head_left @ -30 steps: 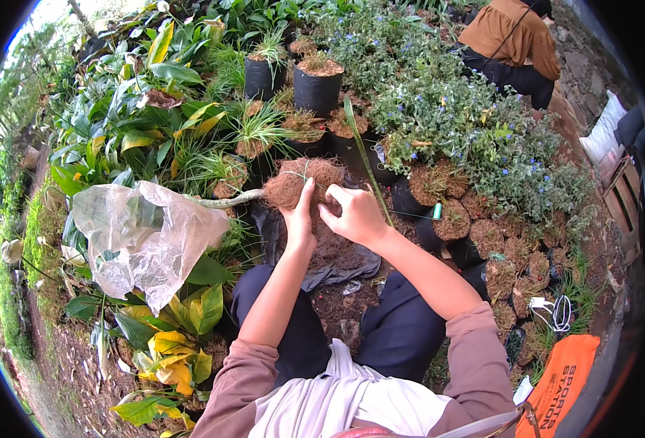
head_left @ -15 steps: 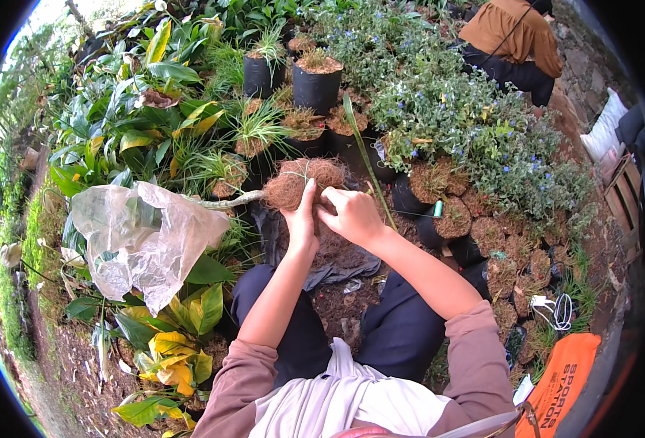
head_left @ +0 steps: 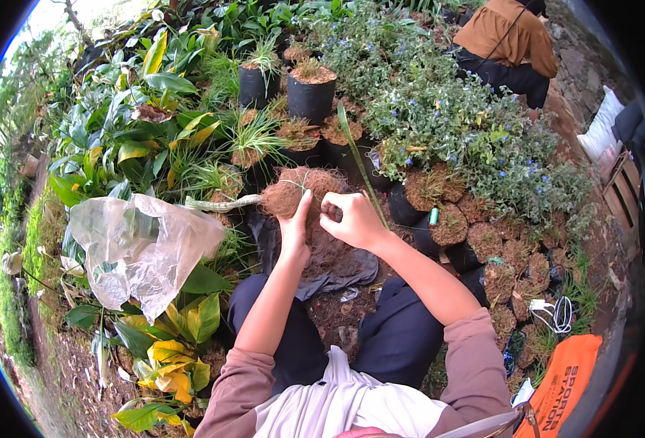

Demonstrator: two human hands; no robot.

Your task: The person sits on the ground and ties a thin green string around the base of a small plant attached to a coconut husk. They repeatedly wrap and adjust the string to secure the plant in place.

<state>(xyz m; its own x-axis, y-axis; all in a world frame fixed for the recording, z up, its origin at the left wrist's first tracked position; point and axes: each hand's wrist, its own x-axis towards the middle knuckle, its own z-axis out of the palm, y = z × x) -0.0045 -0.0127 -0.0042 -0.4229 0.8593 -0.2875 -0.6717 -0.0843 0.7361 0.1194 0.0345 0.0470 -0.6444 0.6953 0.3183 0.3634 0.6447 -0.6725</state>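
Observation:
A ball of brown coconut fibre [head_left: 287,194], with thin pale green thread across its top, is in front of me. My left hand [head_left: 294,230] is closed around its near side, thumb pressed up against it. My right hand [head_left: 356,220] is beside the ball on the right, fingers curled in a pinch; whatever they hold is too fine or hidden to make out. A pale mottled green stem or leaf [head_left: 224,204] sticks out of the ball to the left, toward a crumpled clear plastic sheet [head_left: 143,244].
Below my hands lies a dark plastic sheet [head_left: 337,279] with loose soil. Black-bagged pots [head_left: 310,98] stand ahead. A green thread spool [head_left: 433,216] rests among fibre-topped pots at right. Nearby are a white cable [head_left: 554,314] and an orange bag [head_left: 567,379]. Another person [head_left: 509,44] crouches far right.
My right hand has drawn slightly away from the ball, its fingers curling more. The ball, still in my left hand, sits slightly lower in view.

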